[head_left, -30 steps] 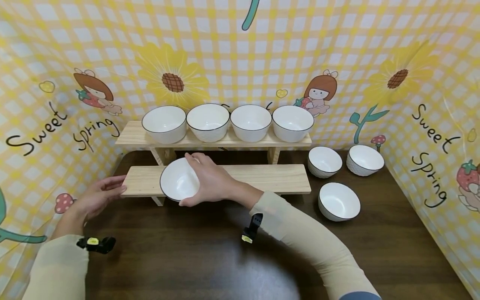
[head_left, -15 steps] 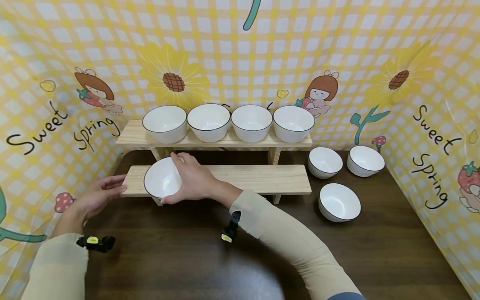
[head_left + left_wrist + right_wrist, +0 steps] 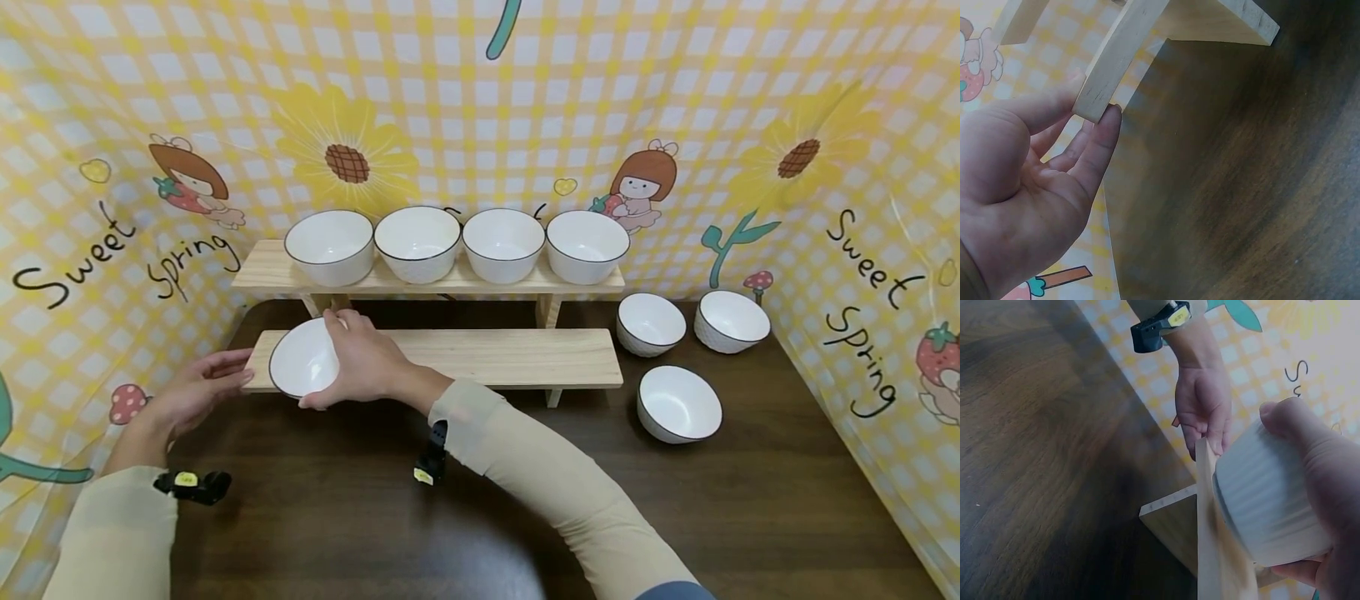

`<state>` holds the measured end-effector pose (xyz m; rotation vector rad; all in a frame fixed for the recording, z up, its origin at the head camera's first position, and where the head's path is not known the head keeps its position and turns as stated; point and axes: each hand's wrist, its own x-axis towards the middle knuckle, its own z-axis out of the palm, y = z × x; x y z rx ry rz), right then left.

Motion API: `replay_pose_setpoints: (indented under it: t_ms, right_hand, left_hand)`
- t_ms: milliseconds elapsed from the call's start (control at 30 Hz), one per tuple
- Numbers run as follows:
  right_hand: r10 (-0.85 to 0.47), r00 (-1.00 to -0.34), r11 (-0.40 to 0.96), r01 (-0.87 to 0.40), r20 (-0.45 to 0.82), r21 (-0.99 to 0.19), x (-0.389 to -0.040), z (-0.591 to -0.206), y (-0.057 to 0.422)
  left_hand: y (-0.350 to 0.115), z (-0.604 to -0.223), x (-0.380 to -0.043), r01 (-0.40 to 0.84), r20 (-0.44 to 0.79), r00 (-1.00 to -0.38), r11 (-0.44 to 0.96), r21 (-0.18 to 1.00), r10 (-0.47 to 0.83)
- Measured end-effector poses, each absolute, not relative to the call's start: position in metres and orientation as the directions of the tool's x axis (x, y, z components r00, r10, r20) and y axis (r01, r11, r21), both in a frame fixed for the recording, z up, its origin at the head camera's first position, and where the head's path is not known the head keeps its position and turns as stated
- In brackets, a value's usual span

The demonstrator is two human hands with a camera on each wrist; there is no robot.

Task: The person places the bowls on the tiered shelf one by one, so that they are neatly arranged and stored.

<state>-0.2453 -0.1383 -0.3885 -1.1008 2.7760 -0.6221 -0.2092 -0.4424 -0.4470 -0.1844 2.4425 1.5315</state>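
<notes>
My right hand (image 3: pixel 363 358) grips a white bowl (image 3: pixel 300 360) with a thin dark rim, thumb and fingers spread round its side. The bowl is at the left end of the lower board of a wooden two-tier shelf (image 3: pixel 510 358). In the right wrist view the ribbed outer wall of the bowl (image 3: pixel 1272 494) shows close over the board (image 3: pixel 1207 550). My left hand (image 3: pixel 198 387) pinches the left end of that lower board; in the left wrist view thumb and fingers (image 3: pixel 1102 140) lie on opposite faces of the board end (image 3: pixel 1100 94).
Several similar bowls (image 3: pixel 416 250) stand in a row on the upper board (image 3: pixel 262 271). To the right of the shelf, three more bowls (image 3: pixel 678 408) sit on the dark wooden table (image 3: pixel 337 517). A yellow checked cloth (image 3: pixel 480 100) rises behind and at both sides.
My right hand has carried the bowl leftward along the lower board towards its left end. My left hand has stayed at the board's end.
</notes>
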Motion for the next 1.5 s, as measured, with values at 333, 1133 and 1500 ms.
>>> replay_pose_setpoints:
  t_ms: [333, 1133, 1500]
  right_hand:
    - [-0.651, -0.756, 0.657, -0.604, 0.065, -0.451, -0.253, -0.397, -0.149]
    - [-0.551, -0.827, 0.64, -0.505, 0.112, -0.579, -0.255, -0.41, -0.166]
    - [-0.516, -0.85, 0.633, -0.46, 0.103, -0.623, -0.254, -0.411, -0.173]
  left_hand:
    - [-0.445, -0.446, -0.21, -0.232, -0.277, -0.96, 0.432, 0.871, 0.041]
    - [-0.446, -0.445, -0.208, -0.239, -0.283, -0.957, 0.395, 0.887, 0.056]
    - [-0.448, -0.447, -0.209, -0.234, -0.273, -0.961, 0.393, 0.889, 0.045]
